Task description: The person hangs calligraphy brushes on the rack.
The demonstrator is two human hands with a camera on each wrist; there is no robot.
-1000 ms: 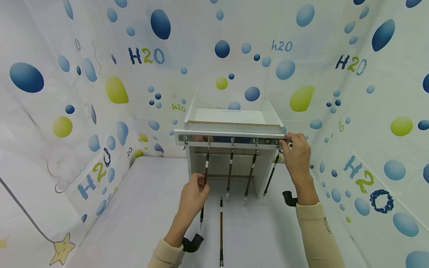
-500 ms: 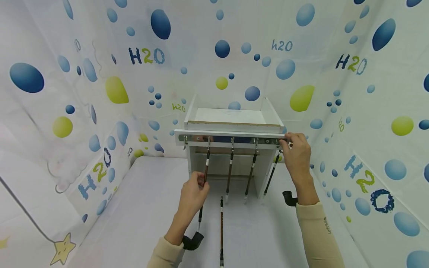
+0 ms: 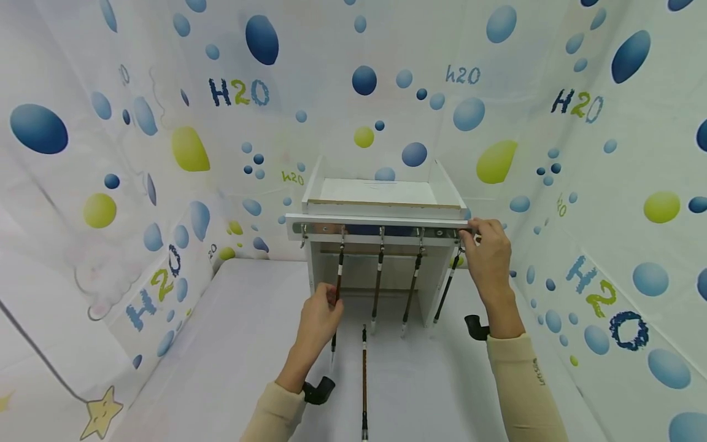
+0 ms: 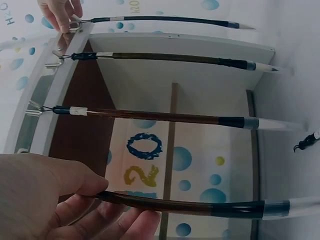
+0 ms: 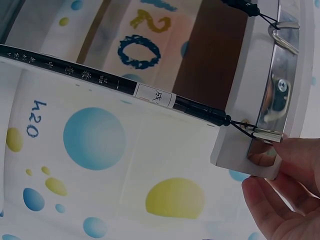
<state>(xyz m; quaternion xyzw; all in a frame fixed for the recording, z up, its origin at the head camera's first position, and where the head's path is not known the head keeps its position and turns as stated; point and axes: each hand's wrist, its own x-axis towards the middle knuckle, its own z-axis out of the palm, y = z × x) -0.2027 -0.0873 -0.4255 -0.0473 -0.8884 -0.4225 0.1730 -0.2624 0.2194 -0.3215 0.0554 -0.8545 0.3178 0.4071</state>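
In the head view my left hand [image 3: 317, 316] pinches the handle of the leftmost hanging calligraphy brush, its loop up at a rail hook. The left wrist view shows that brush [image 4: 175, 205] between thumb and fingers, white bristles running out of frame. My right hand [image 3: 488, 261] holds the right end of the white hook rail [image 3: 381, 221], thumb beside the last hook [image 5: 267, 135]. From that hook hangs a black-handled brush [image 5: 120, 85]. Between the hands hang two more brushes, a middle one [image 3: 378, 279] and one to its right [image 3: 413, 288].
The rail fronts a white wooden stand [image 3: 436, 276] with an open tray top [image 3: 375, 190]. A free hook [image 3: 303, 235] is at the rail's left end. Another brush [image 3: 364, 380] lies on the white tabletop [image 3: 237, 344]. A patterned sheet [image 3: 320, 73] encloses the area.
My left wrist has risen slightly, and the lower end of the pinched brush has swung a little. My right hand keeps its hold on the rail end.
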